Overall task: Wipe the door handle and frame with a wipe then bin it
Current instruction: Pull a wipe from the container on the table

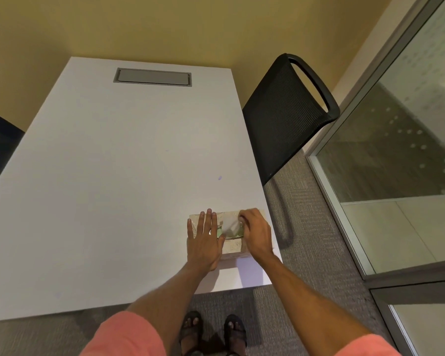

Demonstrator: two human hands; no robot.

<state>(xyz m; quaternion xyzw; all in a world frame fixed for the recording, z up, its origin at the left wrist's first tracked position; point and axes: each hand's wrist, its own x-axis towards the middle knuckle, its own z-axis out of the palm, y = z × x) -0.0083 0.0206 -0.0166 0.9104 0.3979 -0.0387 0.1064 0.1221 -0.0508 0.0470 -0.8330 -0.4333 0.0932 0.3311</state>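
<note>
On the tissue box (230, 246), the left hand (203, 240) lies flat and open; the right hand (256, 231) pinches the soft, light wipe (229, 225) (tears easily) at its top opening

White table (113, 188), tissue box (233, 246) near corner

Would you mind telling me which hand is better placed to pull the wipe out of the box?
The right hand: its fingers already pinch the white wipe at the beige tissue box opening, while the left hand lies flat, steadying the box.
</note>
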